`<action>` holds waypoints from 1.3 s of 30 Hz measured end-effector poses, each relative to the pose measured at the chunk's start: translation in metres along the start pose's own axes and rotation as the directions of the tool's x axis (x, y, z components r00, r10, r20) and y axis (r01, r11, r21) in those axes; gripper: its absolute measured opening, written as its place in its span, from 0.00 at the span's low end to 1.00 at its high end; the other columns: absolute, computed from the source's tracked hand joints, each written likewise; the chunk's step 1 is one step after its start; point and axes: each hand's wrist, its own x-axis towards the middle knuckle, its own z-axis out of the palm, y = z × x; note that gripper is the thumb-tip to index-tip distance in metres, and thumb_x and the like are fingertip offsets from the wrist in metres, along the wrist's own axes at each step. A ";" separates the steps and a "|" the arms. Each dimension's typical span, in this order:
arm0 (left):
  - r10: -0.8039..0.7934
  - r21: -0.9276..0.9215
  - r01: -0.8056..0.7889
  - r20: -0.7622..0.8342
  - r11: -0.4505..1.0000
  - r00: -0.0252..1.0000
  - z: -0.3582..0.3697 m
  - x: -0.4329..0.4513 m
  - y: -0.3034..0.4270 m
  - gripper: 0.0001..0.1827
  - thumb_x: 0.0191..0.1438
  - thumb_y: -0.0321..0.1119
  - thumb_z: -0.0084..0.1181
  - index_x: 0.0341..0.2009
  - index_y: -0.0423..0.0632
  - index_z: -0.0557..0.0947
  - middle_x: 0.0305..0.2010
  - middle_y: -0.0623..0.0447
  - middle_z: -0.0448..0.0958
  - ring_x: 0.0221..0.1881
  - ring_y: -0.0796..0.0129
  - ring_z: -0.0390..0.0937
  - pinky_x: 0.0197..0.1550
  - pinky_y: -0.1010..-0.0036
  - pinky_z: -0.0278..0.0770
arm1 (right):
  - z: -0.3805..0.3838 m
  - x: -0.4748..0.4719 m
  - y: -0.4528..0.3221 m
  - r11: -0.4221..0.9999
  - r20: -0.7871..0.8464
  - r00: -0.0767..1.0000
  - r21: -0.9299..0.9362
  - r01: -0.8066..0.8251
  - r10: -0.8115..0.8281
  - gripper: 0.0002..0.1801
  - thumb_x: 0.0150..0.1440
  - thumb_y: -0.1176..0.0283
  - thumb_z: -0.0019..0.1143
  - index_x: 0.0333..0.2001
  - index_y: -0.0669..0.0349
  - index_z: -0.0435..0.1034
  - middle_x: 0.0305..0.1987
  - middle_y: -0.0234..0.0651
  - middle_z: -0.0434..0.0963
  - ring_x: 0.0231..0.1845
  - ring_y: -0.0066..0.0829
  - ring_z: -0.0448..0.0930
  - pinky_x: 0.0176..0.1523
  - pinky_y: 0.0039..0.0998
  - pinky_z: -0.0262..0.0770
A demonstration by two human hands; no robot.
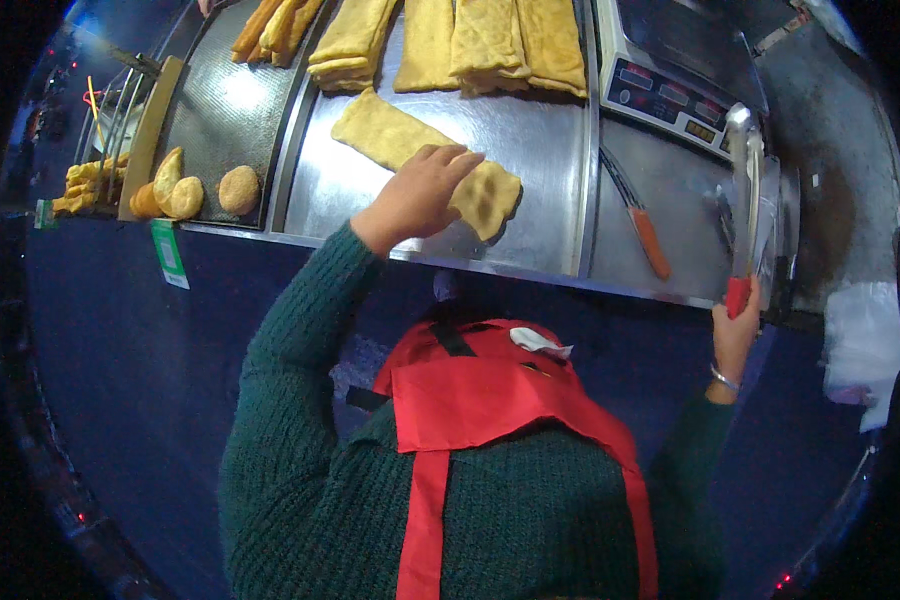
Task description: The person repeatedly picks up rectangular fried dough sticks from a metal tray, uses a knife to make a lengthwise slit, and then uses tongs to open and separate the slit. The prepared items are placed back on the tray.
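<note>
A long golden flatbread (390, 135) lies slantwise on the steel tray (547, 247). Over its right half rests my left hand (420, 191), palm down, fingers across the bread; whether they grip it cannot be told. At the right, my right hand (736, 330) is closed around the red handle of metal tongs (742, 195); the tongs point up, away from me, near the digital scale (664, 101). Stacks of folded flatbreads (487, 45) line the far part of the tray.
A knife with an orange handle (649, 244) lies right of the tray divider. On the perforated tray (217, 97) at left are round pastries (238, 190) and fried dough sticks (277, 30). White plastic bags (862, 345) hang at far right. A green card (169, 255) hangs from the front edge.
</note>
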 end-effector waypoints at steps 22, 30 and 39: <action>0.144 0.057 -0.154 0.143 0.986 0.979 0.035 0.025 -0.029 0.48 0.31 0.44 0.70 0.58 0.47 0.62 0.60 0.46 0.63 0.62 0.47 0.57 0.63 0.58 0.53 | 0.018 -0.015 -0.101 0.988 0.797 0.585 -0.135 -0.070 0.150 0.10 0.48 0.73 0.50 0.31 0.70 0.69 0.19 0.35 0.72 0.16 0.23 0.73 0.23 0.26 0.70; 0.152 0.103 -0.168 0.144 0.980 0.978 0.038 0.024 -0.033 0.49 0.32 0.42 0.68 0.60 0.46 0.59 0.62 0.44 0.59 0.64 0.45 0.55 0.64 0.56 0.53 | 0.015 -0.013 -0.097 0.981 0.782 0.592 -0.143 -0.132 0.193 0.09 0.49 0.72 0.49 0.29 0.68 0.68 0.17 0.33 0.71 0.16 0.20 0.73 0.20 0.23 0.69; 0.160 0.048 -0.171 0.178 0.984 0.971 0.038 0.021 -0.036 0.48 0.33 0.44 0.69 0.57 0.41 0.60 0.63 0.38 0.55 0.66 0.43 0.49 0.64 0.54 0.52 | 0.030 -0.010 -0.106 0.990 0.790 0.598 -0.118 -0.075 0.139 0.08 0.48 0.72 0.50 0.25 0.67 0.67 0.17 0.33 0.71 0.16 0.21 0.73 0.21 0.24 0.69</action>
